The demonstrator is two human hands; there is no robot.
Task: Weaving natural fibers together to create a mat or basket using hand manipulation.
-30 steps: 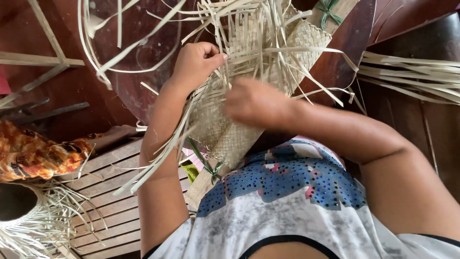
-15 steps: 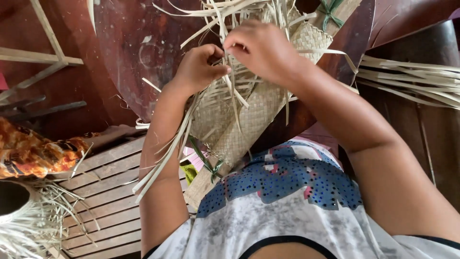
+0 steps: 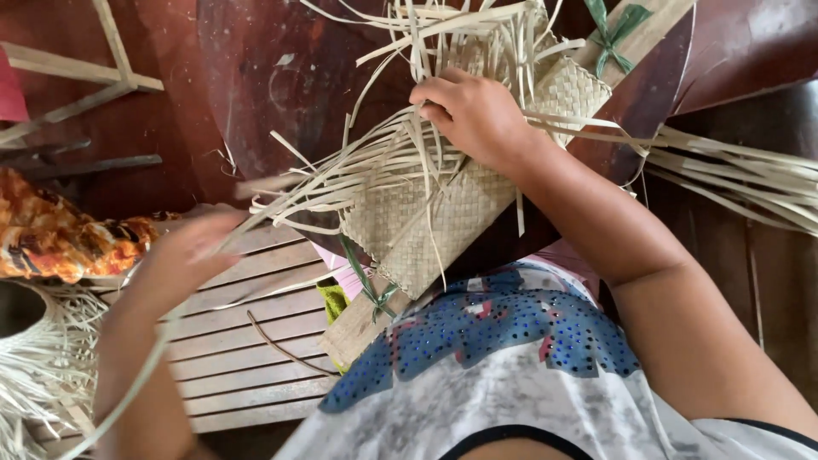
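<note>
A half-woven mat of pale straw strips (image 3: 443, 221) lies on a wooden board (image 3: 366, 328) over a dark round table (image 3: 281, 85). My right hand (image 3: 469, 115) presses on the upper part of the weave, its fingers closed on loose strips (image 3: 358, 166) that fan out to the left. My left hand (image 3: 183, 260) is blurred, out to the left over a slatted wooden surface (image 3: 247, 341), and pinches the end of one long strip (image 3: 256, 200) drawn away from the weave.
A bundle of loose straw strips (image 3: 741, 175) lies at the right. A patterned orange cloth (image 3: 60, 238) and a straw basket (image 3: 34, 366) sit at the left. Thin wooden sticks (image 3: 77, 72) lie top left. Green ties (image 3: 618, 25) bind the board.
My left hand has left the weave and swung down and to the left, pulling a long strip out. My right hand has moved up onto the upper weave.
</note>
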